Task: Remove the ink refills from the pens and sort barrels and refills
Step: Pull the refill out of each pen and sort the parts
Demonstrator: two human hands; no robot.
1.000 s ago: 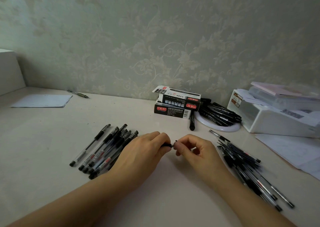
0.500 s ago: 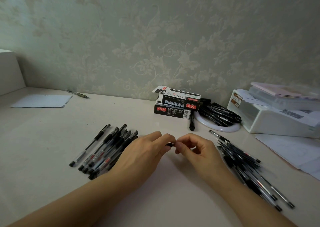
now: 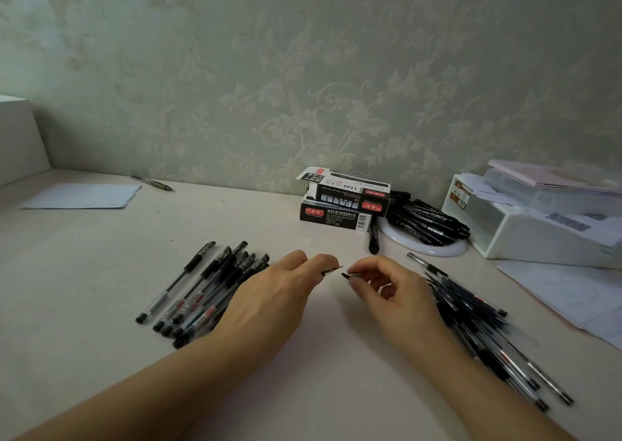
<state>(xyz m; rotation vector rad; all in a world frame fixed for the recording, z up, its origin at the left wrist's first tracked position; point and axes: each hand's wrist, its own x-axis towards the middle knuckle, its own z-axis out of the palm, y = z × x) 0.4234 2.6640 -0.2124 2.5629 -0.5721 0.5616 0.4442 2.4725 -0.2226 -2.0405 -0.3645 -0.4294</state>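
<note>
Left hand point(image 3: 269, 302) fingers pinch pen point(image 3: 331, 270) at its tip end; right hand point(image 3: 393, 292) fingers pinch a small black piece point(image 3: 348, 275), just apart. Pen pile point(image 3: 208, 289) at 9 o'clock.

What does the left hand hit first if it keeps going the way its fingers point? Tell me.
The left hand points right, toward the right hand. It would probably meet the dark piece pinched in the right hand's fingertips first; a small gap separates them, though depth is unclear.

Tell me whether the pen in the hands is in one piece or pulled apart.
Pulled apart: the left hand pinches one piece, the right hand another, with a gap between.
</note>
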